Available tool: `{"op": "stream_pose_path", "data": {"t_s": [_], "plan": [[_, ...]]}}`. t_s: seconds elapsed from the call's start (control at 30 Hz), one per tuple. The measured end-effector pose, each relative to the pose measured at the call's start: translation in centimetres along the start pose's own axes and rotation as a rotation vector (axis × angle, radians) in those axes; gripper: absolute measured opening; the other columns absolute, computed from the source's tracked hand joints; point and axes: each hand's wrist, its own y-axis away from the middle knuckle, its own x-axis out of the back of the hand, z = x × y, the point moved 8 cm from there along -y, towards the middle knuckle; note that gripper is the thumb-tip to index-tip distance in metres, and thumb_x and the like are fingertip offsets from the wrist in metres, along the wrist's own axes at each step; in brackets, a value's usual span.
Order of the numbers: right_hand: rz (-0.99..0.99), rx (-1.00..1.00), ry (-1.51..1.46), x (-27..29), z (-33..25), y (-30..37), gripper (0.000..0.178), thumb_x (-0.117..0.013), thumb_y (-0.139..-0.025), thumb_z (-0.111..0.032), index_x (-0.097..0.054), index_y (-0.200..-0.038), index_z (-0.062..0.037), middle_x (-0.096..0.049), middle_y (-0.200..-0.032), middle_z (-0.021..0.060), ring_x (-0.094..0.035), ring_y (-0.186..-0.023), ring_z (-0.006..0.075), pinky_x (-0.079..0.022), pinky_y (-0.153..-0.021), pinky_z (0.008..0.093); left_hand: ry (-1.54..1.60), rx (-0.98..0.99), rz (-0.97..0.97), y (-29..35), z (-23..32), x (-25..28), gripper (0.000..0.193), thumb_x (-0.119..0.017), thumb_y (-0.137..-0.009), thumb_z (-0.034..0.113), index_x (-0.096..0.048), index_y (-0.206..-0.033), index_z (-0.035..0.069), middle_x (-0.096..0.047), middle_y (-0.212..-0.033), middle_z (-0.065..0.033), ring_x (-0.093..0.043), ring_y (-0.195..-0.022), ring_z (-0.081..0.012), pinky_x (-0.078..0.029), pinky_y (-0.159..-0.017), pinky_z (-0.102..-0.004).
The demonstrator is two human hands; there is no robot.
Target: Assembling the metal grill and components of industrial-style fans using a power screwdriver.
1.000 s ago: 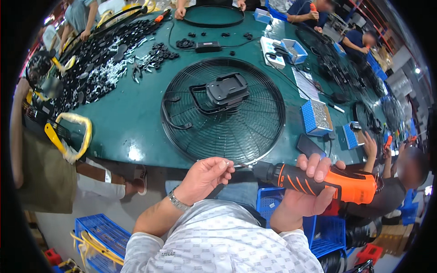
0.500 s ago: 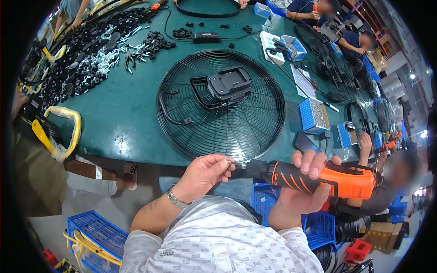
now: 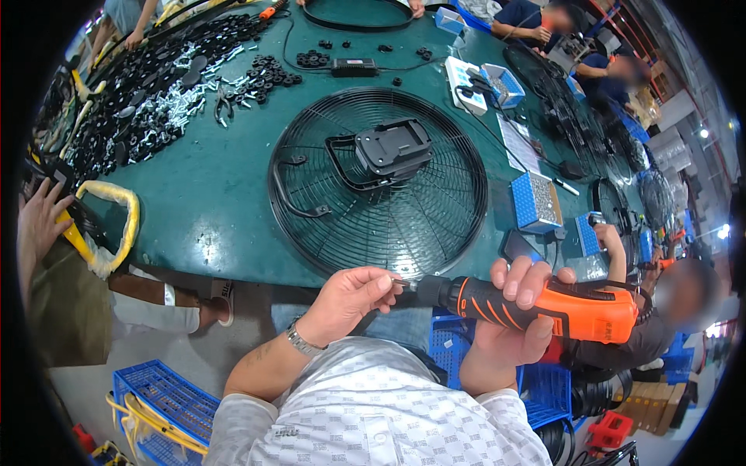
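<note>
Across my lap my right hand grips an orange and black electric screwdriver, its chuck facing left. Thumb and fingers of my left hand pinch the thin dark screwdriver bit at its tip. Whether a small screw sits between those fingertips is hidden. Just beyond both hands, a round black wire fan guard lies flat on the green table. On it rest a black plastic housing with a bracket and a curved black handle.
Blue boxes of small screws stand right of the guard, near a dark phone. Black and silver parts are heaped at the far left. A yellow wrapped frame sits at the left edge, beside a co-worker's hand. Other people work at right.
The screwdriver has shifted slightly left, bringing its chuck closer to my left fingertips. A co-worker's hand has come into view beside the yellow frame at left.
</note>
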Motion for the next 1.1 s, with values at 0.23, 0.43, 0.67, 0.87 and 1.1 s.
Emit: {"op": "stream_pose_path", "data": {"t_s": [0.23, 0.43, 0.67, 0.87, 1.1], "plan": [[-0.124, -0.047, -0.031, -5.2, 2.2, -2.8, 0.06, -0.078, -0.082, -0.038, -0.047, -0.131, -0.0192, -0.056, -0.086, -0.002, -0.052, -0.081, 0.0149, -0.042, -0.078, 0.0342, 0.064, -0.092, 0.068, 2.9, 1.9, 2.7, 0.035, -0.049, -0.103, 0.029, -0.058, -0.121, 0.001, -0.062, -0.098, -0.0038, -0.058, -0.085, -0.0101, -0.05, -0.077, -0.0255], [-0.243, -0.138, -0.058, -12.0, 6.8, -4.7, 0.06, -0.073, -0.087, -0.03, -0.041, -0.134, -0.0121, -0.056, -0.093, 0.0049, -0.056, -0.088, 0.0204, -0.048, -0.086, 0.0428, -0.132, -0.229, 0.336, 7.0, 3.5, 7.3, 0.027, -0.054, -0.101, 0.023, -0.064, -0.11, 0.0, -0.061, -0.084, -0.0012, -0.055, -0.073, -0.0078, -0.048, -0.069, -0.0235], [-0.313, -0.175, 0.032, -19.1, 14.7, -6.1, 0.056, -0.067, -0.081, 0.005, -0.04, -0.129, 0.0007, -0.062, -0.089, 0.0097, -0.063, -0.083, 0.021, -0.053, -0.083, 0.0395, -0.77, -0.731, 0.792, 10.5, 11.8, 13.0, 0.019, -0.061, -0.095, 0.016, -0.066, -0.103, 0.0, -0.057, -0.076, -0.0012, -0.051, -0.065, -0.0064, -0.042, -0.056, -0.0225], [-0.371, -0.264, 0.23, -21.8, 19.6, -5.6, 0.052, -0.075, -0.079, 0.003, -0.047, -0.124, 0.0021, -0.063, -0.088, 0.0056, -0.06, -0.075, 0.011, -0.051, -0.07, 0.0263, -1.112, -0.796, 0.918, 10.2, 16.8, 16.0, 0.013, -0.063, -0.088, 0.005, -0.066, -0.099, 0.0, -0.048, -0.069, -0.0059, -0.046, -0.057, -0.0148, -0.039, -0.054, -0.0291], [-0.398, -0.287, 0.327, -22.4, 23.0, -5.1, 0.05, -0.074, -0.079, 0.005, -0.048, -0.122, 0.002, -0.063, -0.084, 0.004, -0.06, -0.07, 0.0097, -0.051, -0.066, 0.024, -1.375, -0.806, 0.908, 8.8, 17.6, 17.2, 0.011, -0.063, -0.082, 0.001, -0.065, -0.093, 0.0, -0.052, -0.069, -0.0112, -0.052, -0.06, -0.027, -0.043, -0.057, -0.0375]]}}
